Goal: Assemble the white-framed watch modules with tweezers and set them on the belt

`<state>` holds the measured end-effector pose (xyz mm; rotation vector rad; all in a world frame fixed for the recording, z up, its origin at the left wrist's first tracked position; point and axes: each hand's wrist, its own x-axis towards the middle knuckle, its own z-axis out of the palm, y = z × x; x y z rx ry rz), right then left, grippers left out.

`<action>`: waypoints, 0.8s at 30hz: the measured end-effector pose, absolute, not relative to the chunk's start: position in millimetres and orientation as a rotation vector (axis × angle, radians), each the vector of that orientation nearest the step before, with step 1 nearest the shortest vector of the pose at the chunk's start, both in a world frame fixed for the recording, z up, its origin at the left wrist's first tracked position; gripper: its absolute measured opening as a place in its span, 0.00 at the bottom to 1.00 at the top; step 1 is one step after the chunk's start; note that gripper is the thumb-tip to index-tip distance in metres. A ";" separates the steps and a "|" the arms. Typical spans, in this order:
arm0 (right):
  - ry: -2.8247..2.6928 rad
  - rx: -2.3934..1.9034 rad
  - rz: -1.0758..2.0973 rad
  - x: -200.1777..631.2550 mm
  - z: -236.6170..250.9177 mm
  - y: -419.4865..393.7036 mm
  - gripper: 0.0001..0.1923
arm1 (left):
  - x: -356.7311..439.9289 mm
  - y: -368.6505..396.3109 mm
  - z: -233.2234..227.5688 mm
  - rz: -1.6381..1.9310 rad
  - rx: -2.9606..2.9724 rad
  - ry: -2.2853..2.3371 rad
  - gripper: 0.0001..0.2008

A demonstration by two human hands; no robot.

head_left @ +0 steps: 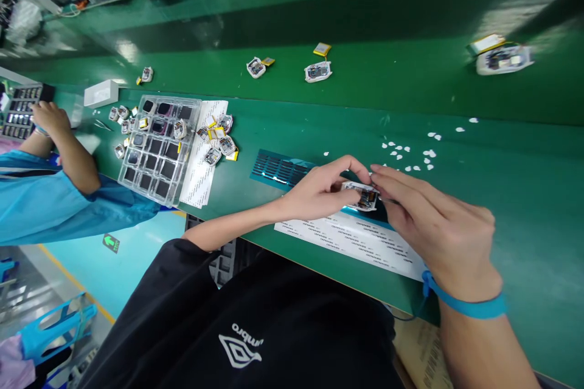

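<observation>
My left hand (314, 191) is closed around the sides of a small white watch casing (365, 196) with its circuit board facing up. My right hand (433, 216), a blue band on its wrist, has its thumb and fingers drawn together at the casing's right edge. What those fingers pinch is hidden. Under the hands lies a dark strip sheet (278, 169) with blue-green edges. Nearer to me is a white printed paper sheet (347, 243). Several small white tabs (429, 153) are scattered beyond my right hand.
Left of my hands stands a clear compartment tray (155, 149) with dark screens, beside a pile of open watch casings (223, 143). More casings with yellow-edged batteries (318, 71) lie on the far belt. A co-worker's hand (51, 118) is at the far left, near a white box (101, 93).
</observation>
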<state>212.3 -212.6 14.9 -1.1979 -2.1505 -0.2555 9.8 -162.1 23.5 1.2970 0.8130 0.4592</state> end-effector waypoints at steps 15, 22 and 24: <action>-2.198 -1.112 -0.188 218.0 8.0 -220.1 0.48 | 10.3 -168.6 17.8 0.515 1.417 0.808 0.06; -2.256 -1.151 -0.236 215.2 15.8 -221.1 0.45 | 12.7 -175.2 20.6 0.656 1.613 0.880 0.07; -2.246 -1.137 -0.199 213.8 15.4 -221.8 0.45 | 13.6 -177.0 19.4 0.710 1.631 0.897 0.08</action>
